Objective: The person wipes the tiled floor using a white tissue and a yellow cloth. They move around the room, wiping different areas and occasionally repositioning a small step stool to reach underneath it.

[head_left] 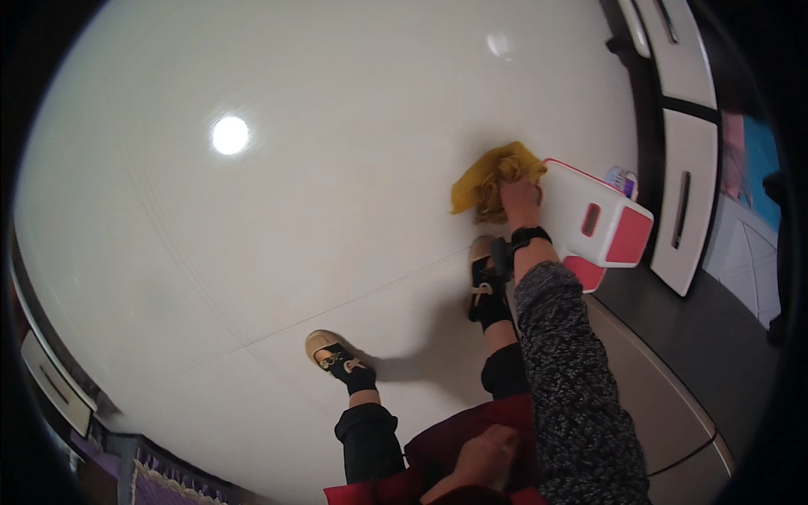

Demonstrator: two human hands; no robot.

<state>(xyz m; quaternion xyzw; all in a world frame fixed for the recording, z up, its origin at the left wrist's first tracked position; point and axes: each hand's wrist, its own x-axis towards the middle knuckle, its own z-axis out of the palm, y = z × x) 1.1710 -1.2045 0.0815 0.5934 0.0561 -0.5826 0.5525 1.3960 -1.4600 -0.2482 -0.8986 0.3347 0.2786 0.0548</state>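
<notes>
Currently, the right hand (pixel 523 200) is gripping a bunched yellow cloth (pixel 497 172), its fingers clamping on the crumpled folds. The cloth is lying toward the far right over the pale, shiny floor (pixel 337 210), and its loose part is spreading out to the left of the hand. A dark band (pixel 530 236) is circling the right wrist, and a speckled dark grey sleeve (pixel 572 370) is covering the forearm.

The left hand (pixel 490 454) is resting near the body, in front of the red clothing (pixel 450 427). Its fingers are curving inward, but I cannot tell whether they are pressing together or holding anything.

Just right of the cloth, a white and pink stool (pixel 570 198) is sitting on the floor; a small container (pixel 621 180) is showing behind its far right edge. Farther right, a cabinet with pale drawers (pixel 678 151) is standing along the side. Nearer, a thin dark cable (pixel 683 459) is running across the lower right.

The left shoe (pixel 330 352) and the right shoe (pixel 483 273), both black and tan, are standing apart on the floor, the right one just nearer than the cloth. At the near left, purple fabric (pixel 160 488) is showing beside a dark edge.
</notes>
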